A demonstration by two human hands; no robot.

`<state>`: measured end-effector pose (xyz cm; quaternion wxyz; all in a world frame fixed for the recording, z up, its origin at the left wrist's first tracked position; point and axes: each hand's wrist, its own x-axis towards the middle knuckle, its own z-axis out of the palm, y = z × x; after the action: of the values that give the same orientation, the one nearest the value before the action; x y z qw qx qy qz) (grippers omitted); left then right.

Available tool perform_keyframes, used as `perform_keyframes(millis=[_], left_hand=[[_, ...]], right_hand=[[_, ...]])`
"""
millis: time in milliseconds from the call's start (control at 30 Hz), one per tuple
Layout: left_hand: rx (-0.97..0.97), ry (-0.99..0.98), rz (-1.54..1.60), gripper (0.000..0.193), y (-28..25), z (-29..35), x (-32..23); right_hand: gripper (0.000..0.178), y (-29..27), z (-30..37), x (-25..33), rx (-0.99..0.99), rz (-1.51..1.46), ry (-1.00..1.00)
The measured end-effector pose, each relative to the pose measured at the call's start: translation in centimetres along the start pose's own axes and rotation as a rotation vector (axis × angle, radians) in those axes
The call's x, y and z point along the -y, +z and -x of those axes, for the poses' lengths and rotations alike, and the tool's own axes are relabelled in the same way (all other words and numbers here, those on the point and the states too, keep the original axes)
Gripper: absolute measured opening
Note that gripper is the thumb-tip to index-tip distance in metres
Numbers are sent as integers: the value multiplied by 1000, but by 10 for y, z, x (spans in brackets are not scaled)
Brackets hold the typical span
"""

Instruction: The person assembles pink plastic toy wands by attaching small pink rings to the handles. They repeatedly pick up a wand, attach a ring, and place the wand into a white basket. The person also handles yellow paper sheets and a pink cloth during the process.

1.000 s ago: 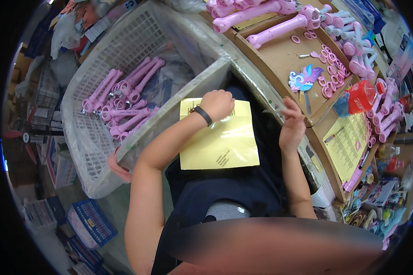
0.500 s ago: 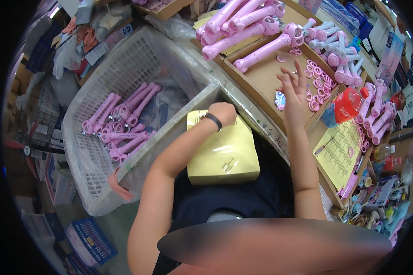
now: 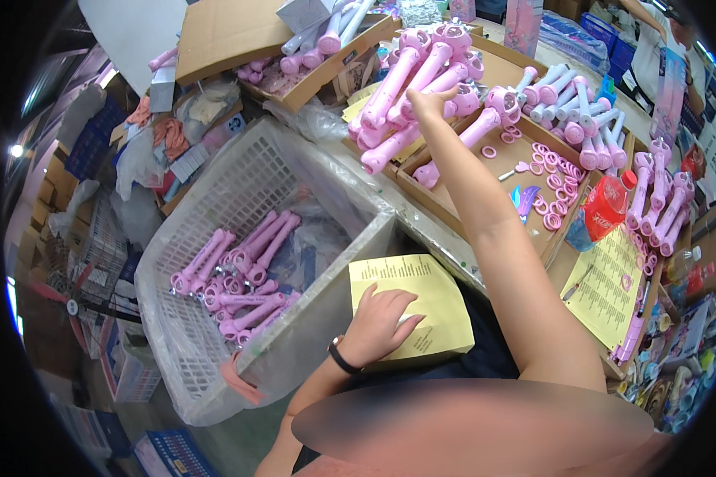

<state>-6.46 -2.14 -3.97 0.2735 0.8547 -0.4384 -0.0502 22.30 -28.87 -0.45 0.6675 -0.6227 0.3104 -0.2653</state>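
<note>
My left hand [image 3: 380, 324] rests on a yellow block of printed paper [image 3: 433, 290] on my lap, its thumb and fingers apart. A dark band circles that wrist. Stretched far forward, my right hand [image 3: 433, 105] is at a pile of pink toy wand handles [image 3: 398, 91], thumb and fingers spread. Some of its fingertips are lost among the handles, and no grip shows. Below that forearm lies a cardboard tray [image 3: 485, 171] with pink rings [image 3: 555, 179], a single pink handle [image 3: 473, 135] and a small blue-purple piece [image 3: 525, 200].
Left of my lap stands a plastic-lined white basket [image 3: 231, 191] with more pink handles [image 3: 243, 278]. White-and-pink handles [image 3: 573, 103] lie beyond the tray. On the right are a red-labelled bottle [image 3: 608, 203], a yellow printed sheet [image 3: 605, 278] and a screwdriver [image 3: 578, 282]. Another person [image 3: 676, 48] is far right.
My right hand has moved from above the ring tray forward and left to the handle pile. My left hand has drawn back toward me over the yellow block and spread its fingers. The view has shifted.
</note>
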Motion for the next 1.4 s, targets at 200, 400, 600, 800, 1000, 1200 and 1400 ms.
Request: perform_keyframes(millis=[200,400,600,800,1000,1200,1400], left_hand=[[-113,-67,38,26,-2,23,11],[-83,26,46,23,6,26,9],[-126,13,113,22,-1,27,7],[-235,-78,647,17,-23,8,19],[-190,-97,1783,55,-19,-49,23],[-145,93,2011,50,0,-41,22],[-521,27,1994,43,26,-32,6]], right_hand=[[119,-35,-14,5,-101,-29,-89],[117,-75,-39,10,-174,248,-154],[118,-106,-21,0,-152,137,-248],[105,-176,81,-10,239,-26,-486],[106,-257,202,-30,697,290,-788],[70,-295,228,-3,905,620,-616],[24,-269,233,-17,129,-278,-697]])
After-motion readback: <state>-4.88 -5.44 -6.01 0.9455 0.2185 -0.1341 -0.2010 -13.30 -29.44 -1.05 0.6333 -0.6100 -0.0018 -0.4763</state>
